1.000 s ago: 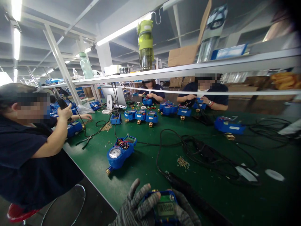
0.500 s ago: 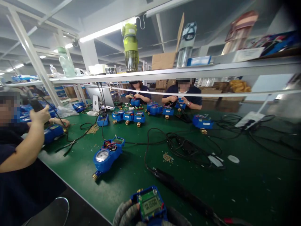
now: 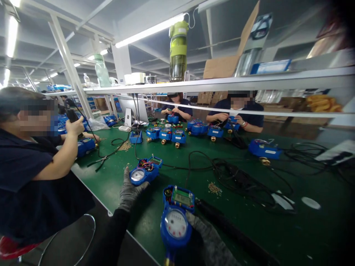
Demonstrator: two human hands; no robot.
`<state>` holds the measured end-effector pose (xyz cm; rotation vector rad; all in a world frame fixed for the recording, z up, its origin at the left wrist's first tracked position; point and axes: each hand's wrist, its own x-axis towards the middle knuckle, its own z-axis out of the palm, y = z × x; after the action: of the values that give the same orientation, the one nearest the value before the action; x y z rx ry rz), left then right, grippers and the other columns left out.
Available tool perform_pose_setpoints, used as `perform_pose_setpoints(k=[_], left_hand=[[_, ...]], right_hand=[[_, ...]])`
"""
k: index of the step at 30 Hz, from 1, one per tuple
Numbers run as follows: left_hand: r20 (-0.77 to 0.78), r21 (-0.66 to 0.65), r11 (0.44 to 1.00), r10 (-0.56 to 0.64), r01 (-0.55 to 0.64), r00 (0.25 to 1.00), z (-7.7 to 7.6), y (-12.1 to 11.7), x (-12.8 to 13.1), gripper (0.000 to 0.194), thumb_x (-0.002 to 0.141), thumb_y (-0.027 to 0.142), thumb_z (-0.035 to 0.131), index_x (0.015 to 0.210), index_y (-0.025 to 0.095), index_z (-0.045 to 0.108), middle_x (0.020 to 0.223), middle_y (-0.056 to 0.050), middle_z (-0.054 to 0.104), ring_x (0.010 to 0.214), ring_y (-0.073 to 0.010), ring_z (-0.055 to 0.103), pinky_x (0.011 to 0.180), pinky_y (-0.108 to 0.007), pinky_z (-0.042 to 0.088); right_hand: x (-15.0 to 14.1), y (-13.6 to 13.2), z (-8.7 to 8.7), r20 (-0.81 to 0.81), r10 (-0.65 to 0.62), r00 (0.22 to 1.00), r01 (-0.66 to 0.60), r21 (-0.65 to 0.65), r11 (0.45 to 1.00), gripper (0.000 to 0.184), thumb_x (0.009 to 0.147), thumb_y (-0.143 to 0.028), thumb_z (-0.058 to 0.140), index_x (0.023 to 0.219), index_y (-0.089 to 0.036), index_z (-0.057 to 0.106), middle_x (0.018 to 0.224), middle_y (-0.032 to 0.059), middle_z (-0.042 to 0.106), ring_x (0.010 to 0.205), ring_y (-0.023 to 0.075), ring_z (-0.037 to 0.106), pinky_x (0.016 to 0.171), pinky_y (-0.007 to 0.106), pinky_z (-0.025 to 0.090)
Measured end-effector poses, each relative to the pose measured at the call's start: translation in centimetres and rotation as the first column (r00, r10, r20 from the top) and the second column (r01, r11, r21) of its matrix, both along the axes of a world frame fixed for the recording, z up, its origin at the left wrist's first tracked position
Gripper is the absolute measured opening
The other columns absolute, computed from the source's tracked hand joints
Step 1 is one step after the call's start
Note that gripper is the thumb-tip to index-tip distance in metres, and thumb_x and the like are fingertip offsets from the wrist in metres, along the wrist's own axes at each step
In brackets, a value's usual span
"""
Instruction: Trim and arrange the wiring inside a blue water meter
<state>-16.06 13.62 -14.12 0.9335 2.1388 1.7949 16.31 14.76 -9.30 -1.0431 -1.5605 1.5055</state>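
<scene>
My left hand (image 3: 130, 192), in a grey glove, reaches forward and grips the near end of a blue water meter (image 3: 138, 175). That meter has a round dial, loose coloured wires and a tilted green circuit board at its far end. Close to me, a second blue water meter (image 3: 175, 223) lies dial up. Its small display (image 3: 183, 198) sits on a green board, and a brass fitting points toward me. My gloved right hand (image 3: 208, 232) holds it along the right side, thumb at the dial's edge; the other fingers are hidden.
A black-handled tool (image 3: 230, 232) with a cable lies right of my right hand. Tangled black cables (image 3: 230, 173), a pile of small pieces (image 3: 215, 188) and more meters (image 3: 165, 136) are on the green table. A co-worker (image 3: 30, 159) sits left; two people work opposite under a shelf (image 3: 155, 87).
My left hand has left the nearer meter and moved forward-left onto the other one. The nearer meter shows more fully, its dial now visible, with my right hand on it. The view has turned left.
</scene>
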Motion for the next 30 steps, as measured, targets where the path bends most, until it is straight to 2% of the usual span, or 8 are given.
perform_pose_setpoints(k=[3, 5, 7, 11, 18, 21, 25, 30], left_hand=[[-0.003, 0.019, 1.0, 0.007, -0.007, 1.0, -0.4, 0.8, -0.1, 0.112, 0.058, 0.033, 0.089, 0.15, 0.017, 0.028, 0.133, -0.015, 0.059, 0.119, -0.0347, 0.061, 0.108, -0.051, 0.046], [-0.015, 0.025, 0.999, 0.031, -0.03, 0.999, -0.7, 0.7, -0.7, 0.108, 0.055, 0.033, 0.09, 0.146, 0.016, 0.036, 0.135, -0.016, 0.056, 0.121, -0.0374, 0.058, 0.109, -0.053, 0.044], [-0.025, 0.03, 0.998, 0.048, -0.048, 0.999, -1.0, 0.3, -2.0, 0.104, 0.055, 0.033, 0.09, 0.145, 0.017, 0.039, 0.136, -0.016, 0.056, 0.122, -0.0389, 0.056, 0.11, -0.054, 0.043], [-0.045, 0.024, 0.994, 0.107, -0.106, 0.993, -1.1, -1.2, -6.9, 0.102, 0.057, 0.033, 0.088, 0.145, 0.018, 0.038, 0.135, -0.016, 0.056, 0.122, -0.0422, 0.055, 0.108, -0.06, 0.04], [-0.096, -0.024, 0.985, 0.166, -0.169, 0.981, -0.6, -3.0, -15.6, 0.104, 0.052, 0.033, 0.091, 0.142, 0.015, 0.041, 0.127, -0.018, 0.061, 0.115, -0.042, 0.06, 0.103, -0.059, 0.045], [-0.123, -0.05, 0.984, 0.162, -0.169, 0.979, -0.9, -3.0, -16.6, 0.101, 0.052, 0.034, 0.091, 0.139, 0.013, 0.044, 0.123, -0.017, 0.064, 0.112, -0.0404, 0.062, 0.103, -0.056, 0.047], [-0.127, -0.078, 0.978, 0.182, -0.193, 0.975, -1.0, -2.8, -16.3, 0.101, 0.054, 0.034, 0.09, 0.141, 0.016, 0.042, 0.125, -0.017, 0.064, 0.111, -0.0389, 0.064, 0.101, -0.057, 0.048], [-0.162, -0.095, 0.971, 0.201, -0.218, 0.966, 1.4, -3.9, -15.1, 0.099, 0.049, 0.029, 0.092, 0.137, 0.014, 0.05, 0.128, -0.02, 0.064, 0.118, -0.0442, 0.059, 0.103, -0.062, 0.044]], right_hand=[[-3.6, 1.7, 0.2, -0.139, 0.118, 0.983, -0.139, -0.152, 0.979, 0.033, 0.063, -0.041, 0.084, 0.089, -0.023, 0.075, 0.115, 0.0027, 0.064, 0.122, 0.0354, 0.049, 0.11, 0.049, 0.036], [-6.2, 2.5, 0.1, -0.325, 0.124, 0.938, -0.256, -0.406, 0.877, 0.04, 0.062, -0.045, 0.085, 0.091, -0.02, 0.074, 0.116, 0.0053, 0.063, 0.12, 0.0347, 0.051, 0.103, 0.046, 0.045], [-8.9, 3.3, -0.3, -0.415, 0.102, 0.904, -0.327, -0.518, 0.791, 0.051, 0.061, -0.051, 0.086, 0.097, -0.018, 0.072, 0.118, 0.0079, 0.062, 0.117, 0.0345, 0.053, 0.096, 0.044, 0.051], [-14.0, 4.9, -1.9, -0.433, 0.114, 0.894, -0.358, -0.539, 0.763, 0.069, 0.059, -0.049, 0.089, 0.115, -0.017, 0.064, 0.12, 0.0097, 0.061, 0.115, 0.0328, 0.055, 0.088, 0.04, 0.054], [-23.8, 6.9, -3.1, -0.372, 0.161, 0.914, -0.356, -0.545, 0.759, 0.044, 0.09, -0.037, 0.073, 0.125, -0.016, 0.058, 0.12, 0.0104, 0.059, 0.102, 0.0266, 0.06, 0.08, 0.037, 0.055], [-26.4, 7.1, -3.0, -0.348, 0.184, 0.919, -0.359, -0.545, 0.758, 0.037, 0.098, -0.033, 0.067, 0.128, -0.014, 0.056, 0.119, 0.0116, 0.056, 0.099, 0.0255, 0.06, 0.081, 0.039, 0.055], [-27.1, 7.2, -2.9, -0.306, 0.191, 0.933, -0.337, -0.55, 0.764, 0.038, 0.101, -0.033, 0.065, 0.132, -0.015, 0.051, 0.12, 0.0112, 0.054, 0.101, 0.0264, 0.058, 0.084, 0.042, 0.054], [-25.6, 5.9, -2.3, -0.213, 0.225, 0.951, -0.307, -0.547, 0.779, 0.045, 0.099, -0.043, 0.065, 0.131, -0.016, 0.049, 0.123, 0.0122, 0.052, 0.106, 0.0288, 0.055, 0.086, 0.045, 0.053]])
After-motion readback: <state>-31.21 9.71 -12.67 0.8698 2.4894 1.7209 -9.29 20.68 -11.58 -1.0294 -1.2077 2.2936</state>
